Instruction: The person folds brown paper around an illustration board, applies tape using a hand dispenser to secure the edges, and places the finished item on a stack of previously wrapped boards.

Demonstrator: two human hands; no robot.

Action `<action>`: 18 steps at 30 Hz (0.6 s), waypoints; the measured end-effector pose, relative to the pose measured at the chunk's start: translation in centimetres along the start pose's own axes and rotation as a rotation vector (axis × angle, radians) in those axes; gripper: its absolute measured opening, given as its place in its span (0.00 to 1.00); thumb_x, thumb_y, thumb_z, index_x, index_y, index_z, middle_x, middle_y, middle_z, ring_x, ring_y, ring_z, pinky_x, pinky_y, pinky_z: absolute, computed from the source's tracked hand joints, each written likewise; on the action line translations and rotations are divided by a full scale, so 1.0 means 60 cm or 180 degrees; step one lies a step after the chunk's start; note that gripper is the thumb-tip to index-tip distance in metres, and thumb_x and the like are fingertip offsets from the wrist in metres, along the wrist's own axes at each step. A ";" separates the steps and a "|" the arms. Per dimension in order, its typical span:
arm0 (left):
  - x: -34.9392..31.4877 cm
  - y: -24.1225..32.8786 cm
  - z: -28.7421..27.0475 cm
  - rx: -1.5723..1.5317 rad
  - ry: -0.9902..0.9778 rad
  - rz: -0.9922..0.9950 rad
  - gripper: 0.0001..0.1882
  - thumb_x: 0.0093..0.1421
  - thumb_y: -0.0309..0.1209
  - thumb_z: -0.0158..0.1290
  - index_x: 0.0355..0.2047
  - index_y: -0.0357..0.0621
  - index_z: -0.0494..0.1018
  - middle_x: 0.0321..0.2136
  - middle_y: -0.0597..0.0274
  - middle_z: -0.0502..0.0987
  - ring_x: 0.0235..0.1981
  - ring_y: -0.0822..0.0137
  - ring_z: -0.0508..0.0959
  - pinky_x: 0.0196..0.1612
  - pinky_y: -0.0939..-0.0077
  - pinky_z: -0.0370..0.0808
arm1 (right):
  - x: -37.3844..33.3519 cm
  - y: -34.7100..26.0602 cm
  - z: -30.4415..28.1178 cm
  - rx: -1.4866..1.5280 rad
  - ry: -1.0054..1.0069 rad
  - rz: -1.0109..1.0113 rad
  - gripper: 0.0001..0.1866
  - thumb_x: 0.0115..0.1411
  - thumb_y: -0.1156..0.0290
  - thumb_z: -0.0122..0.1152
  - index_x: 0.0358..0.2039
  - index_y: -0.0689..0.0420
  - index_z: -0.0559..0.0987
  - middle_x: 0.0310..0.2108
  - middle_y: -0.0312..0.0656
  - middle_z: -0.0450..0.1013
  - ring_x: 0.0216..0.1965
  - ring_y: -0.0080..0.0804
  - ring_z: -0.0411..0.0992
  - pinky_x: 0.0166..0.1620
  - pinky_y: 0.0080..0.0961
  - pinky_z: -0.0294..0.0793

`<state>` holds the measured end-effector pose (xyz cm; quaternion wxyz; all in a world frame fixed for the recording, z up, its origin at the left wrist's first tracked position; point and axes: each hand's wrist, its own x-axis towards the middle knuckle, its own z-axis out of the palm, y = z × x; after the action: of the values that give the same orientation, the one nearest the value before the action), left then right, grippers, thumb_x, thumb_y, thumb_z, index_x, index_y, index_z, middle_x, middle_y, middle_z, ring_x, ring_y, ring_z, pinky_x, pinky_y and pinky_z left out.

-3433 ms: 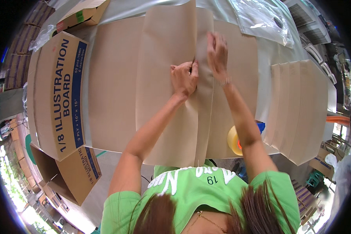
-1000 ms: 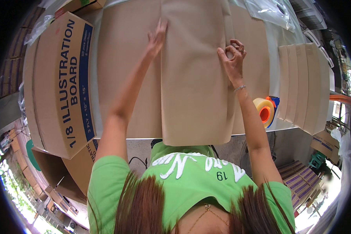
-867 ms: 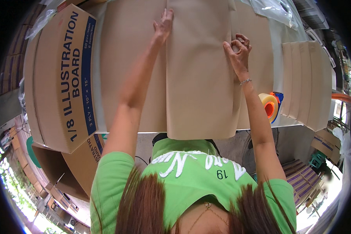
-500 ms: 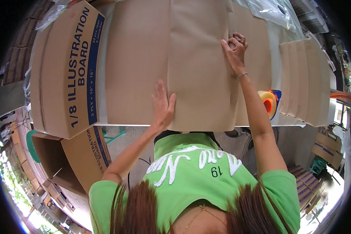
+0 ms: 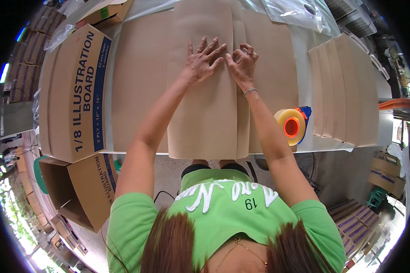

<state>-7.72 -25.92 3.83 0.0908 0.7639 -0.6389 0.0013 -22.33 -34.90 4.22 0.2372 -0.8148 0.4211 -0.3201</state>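
A brown paper sheet (image 5: 200, 123), folded into a long upright strip, lies over wider brown sheets (image 5: 139, 91) on the table. My left hand (image 5: 202, 61) rests flat on the strip's upper part, its fingers spread. Just to its right, my right hand (image 5: 243, 63) is closed at the strip's folded right edge, with fingers curled and the thumb against the paper. The curled fingers partly hide how that edge is gripped. The strip's near end hangs slightly past the table's front edge. Right of my right forearm stands a tape dispenser (image 5: 291, 127) with an orange core and blue end.
A closed cardboard box (image 5: 68, 100) stands at the left, with an open box (image 5: 84, 186) below it. Brown folded sheets (image 5: 351, 91) are stacked at the right. Clear plastic (image 5: 298, 16) lies at the far right, and a small opened carton (image 5: 107, 13) at the far left.
My left hand has moved away from me and rightward, from the strip's near left edge onto its upper part. My right hand has slid slightly left along the folded edge. The view has shifted.
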 end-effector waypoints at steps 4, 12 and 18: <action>-0.002 0.004 -0.002 -0.0089 0.0109 0.0014 0.30 0.65 0.58 0.33 0.67 0.76 0.48 0.70 0.76 0.44 0.71 0.58 0.41 0.66 0.34 0.32 | -0.011 -0.020 -0.001 -0.0415 0.0261 -0.0242 0.19 0.56 0.59 0.62 0.46 0.52 0.74 0.58 0.42 0.62 0.63 0.46 0.53 0.61 0.50 0.56; -0.015 -0.010 -0.003 0.0003 -0.0067 -0.0083 0.30 0.65 0.57 0.33 0.67 0.79 0.47 0.70 0.76 0.44 0.71 0.57 0.42 0.67 0.36 0.31 | -0.143 -0.037 -0.020 -0.0659 -0.0521 -0.0779 0.29 0.65 0.62 0.44 0.64 0.61 0.58 0.68 0.45 0.50 0.69 0.41 0.47 0.68 0.46 0.44; 0.022 0.010 -0.020 -0.0095 -0.0315 -0.0028 0.30 0.65 0.57 0.34 0.67 0.78 0.47 0.70 0.76 0.41 0.71 0.59 0.39 0.67 0.36 0.31 | 0.136 0.042 0.056 -0.0276 -0.0099 -0.0934 0.28 0.65 0.64 0.41 0.62 0.64 0.60 0.67 0.49 0.52 0.68 0.44 0.49 0.68 0.42 0.47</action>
<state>-7.90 -27.16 5.25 0.0704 0.7644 -0.6392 -0.0465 -17.67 -42.70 2.90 0.1590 -0.8820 0.3071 -0.3201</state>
